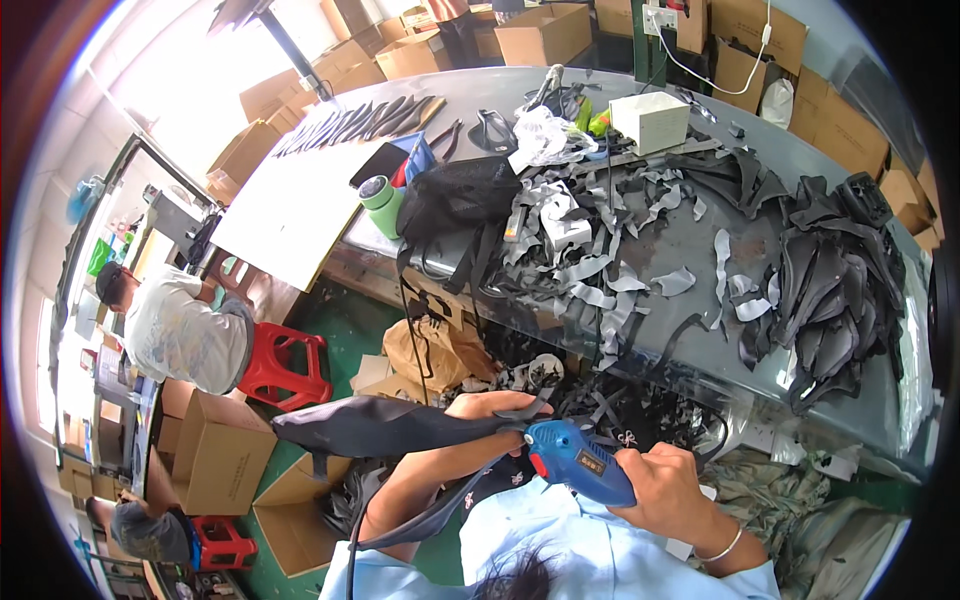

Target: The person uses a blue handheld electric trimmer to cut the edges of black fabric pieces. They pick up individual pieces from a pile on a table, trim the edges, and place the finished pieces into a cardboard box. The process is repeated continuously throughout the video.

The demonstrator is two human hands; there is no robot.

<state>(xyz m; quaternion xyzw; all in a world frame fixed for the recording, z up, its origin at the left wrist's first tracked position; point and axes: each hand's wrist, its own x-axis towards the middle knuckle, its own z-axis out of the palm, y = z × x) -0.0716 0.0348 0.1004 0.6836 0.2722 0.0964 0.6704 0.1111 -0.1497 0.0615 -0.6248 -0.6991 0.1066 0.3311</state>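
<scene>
My right hand (pixel 662 487) is wrapped round a blue handheld electric cutter (pixel 585 462) with a red button on its side. The cutter's front end meets the edge of a long, dark grey fabric piece (pixel 375 427), padded-looking and pointed at its left end. My left hand (pixel 488 406) grips the right end of that piece, close to the tool; some of its fingers are hidden by the cloth. A dark strip (pixel 430 520) hangs down over my left forearm. Both hands are in front of my body, below the table's near edge.
The grey table (pixel 735 250) bears fabric scraps (pixel 590 270), stacked dark pieces (pixel 840 290), a black bag (pixel 455 195), a green bottle (pixel 378 200) and a white box (pixel 650 122). Cartons (pixel 225 450) stand on the left, near a person (pixel 185 325) on a red stool (pixel 285 365).
</scene>
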